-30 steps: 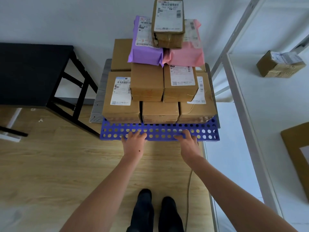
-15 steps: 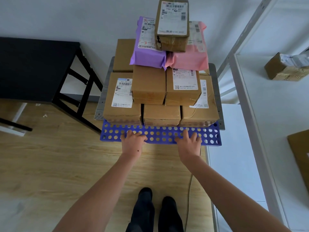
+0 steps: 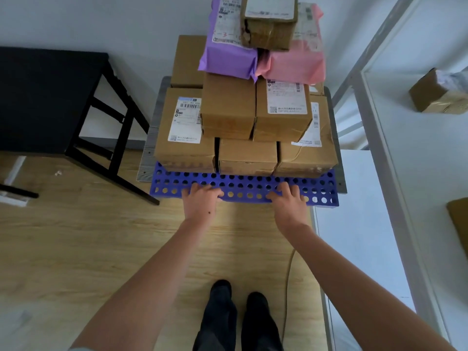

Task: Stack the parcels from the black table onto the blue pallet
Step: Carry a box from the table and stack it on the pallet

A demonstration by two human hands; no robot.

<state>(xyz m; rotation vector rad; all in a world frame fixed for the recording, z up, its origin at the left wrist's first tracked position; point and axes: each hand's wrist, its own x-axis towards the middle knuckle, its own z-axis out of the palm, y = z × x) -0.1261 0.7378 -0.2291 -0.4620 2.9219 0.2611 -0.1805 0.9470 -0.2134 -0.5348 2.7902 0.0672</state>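
A blue perforated pallet (image 3: pixel 248 183) lies on a grey board, loaded with a pile of parcels. Several brown cardboard boxes (image 3: pixel 184 133) form the lower layers. A purple mailer bag (image 3: pixel 228 51) and a pink mailer bag (image 3: pixel 296 64) lie above them, with a taped brown box (image 3: pixel 268 24) on top. My left hand (image 3: pixel 201 201) and my right hand (image 3: pixel 288 202) both grip the pallet's front edge, fingers curled over it. The black table (image 3: pixel 45 97) stands at the left with nothing visible on its top.
A white metal shelf rack (image 3: pixel 379 138) stands at the right, holding a brown box (image 3: pixel 438 93) and part of another carton (image 3: pixel 459 224). My feet (image 3: pixel 238 315) stand on the wooden floor in front of the pallet. A cable (image 3: pixel 288 279) runs along the floor.
The view has moved closer to the pile, and both hands have slid slightly further over the pallet's front edge. The parcels keep their places.
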